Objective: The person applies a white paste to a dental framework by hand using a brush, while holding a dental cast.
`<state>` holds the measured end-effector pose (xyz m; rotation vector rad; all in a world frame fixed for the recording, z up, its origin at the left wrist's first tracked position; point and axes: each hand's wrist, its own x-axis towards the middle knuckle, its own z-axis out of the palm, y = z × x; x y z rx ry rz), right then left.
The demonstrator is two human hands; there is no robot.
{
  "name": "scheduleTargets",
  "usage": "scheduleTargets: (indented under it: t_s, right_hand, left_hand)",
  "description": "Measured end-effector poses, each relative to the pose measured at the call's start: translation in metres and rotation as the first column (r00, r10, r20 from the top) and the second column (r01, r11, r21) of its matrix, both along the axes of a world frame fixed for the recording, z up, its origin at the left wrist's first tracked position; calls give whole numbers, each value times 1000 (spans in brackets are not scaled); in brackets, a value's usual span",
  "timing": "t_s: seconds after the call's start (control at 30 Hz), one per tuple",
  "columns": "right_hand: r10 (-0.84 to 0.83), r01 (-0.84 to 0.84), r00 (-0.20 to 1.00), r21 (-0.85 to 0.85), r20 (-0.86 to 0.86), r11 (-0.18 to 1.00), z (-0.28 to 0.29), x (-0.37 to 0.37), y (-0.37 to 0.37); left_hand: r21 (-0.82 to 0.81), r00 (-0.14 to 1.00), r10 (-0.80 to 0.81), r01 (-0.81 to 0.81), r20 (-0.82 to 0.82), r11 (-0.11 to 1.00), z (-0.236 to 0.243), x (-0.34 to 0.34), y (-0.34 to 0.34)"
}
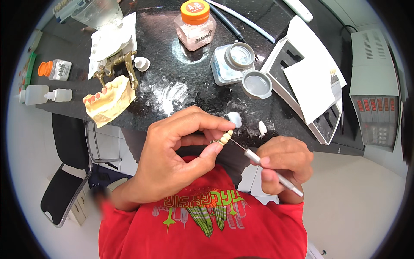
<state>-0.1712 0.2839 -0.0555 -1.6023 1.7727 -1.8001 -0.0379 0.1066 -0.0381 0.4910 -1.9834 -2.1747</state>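
My left hand [183, 151] pinches a small dental bridge [225, 137] of several cream-coloured teeth between thumb and fingertips, above the table's near edge. In my right hand [284, 162] is a slim silver dental instrument [284, 182], gripped like a pen. Its thin tip points up and left and reaches the side of the bridge; I cannot tell whether it touches. Just beyond the bridge lies a whitish-blue dab [235, 119] on the table. A small white lump [262, 127] sits to its right.
A yellow dental cast [110, 101] in a brass articulator [115, 64] stands at left. Orange-lidded jar [195, 32], opened jar [226, 64] and white case [297, 77] occupy the dark table [159, 56]. White powder [168, 96] is smeared mid-table. A display unit [375, 103] stands far right.
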Motion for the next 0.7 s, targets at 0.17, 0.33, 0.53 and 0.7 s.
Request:
scheduleTargets:
  t_s: [0.17, 0.33, 0.53, 0.7]
  right_hand:
    - [-2, 2, 1000, -23, -14, 1000, -5, 0, 3]
    - [11, -12, 999, -10, -37, 1000, -4, -1, 1]
    - [11, -11, 999, 1, -42, 1000, -4, -1, 1]
    - [13, -12, 998, 10, -57, 1000, -3, -2, 0]
  left_hand:
    - [10, 1000, 13, -13, -4, 1000, -2, 0, 2]
    - [1, 1000, 18, -18, -3, 1000, -3, 0, 2]
    - [-3, 1000, 19, -19, -9, 1000, -4, 0, 1]
    - [7, 1000, 23, -23, -3, 1000, -3, 0, 2]
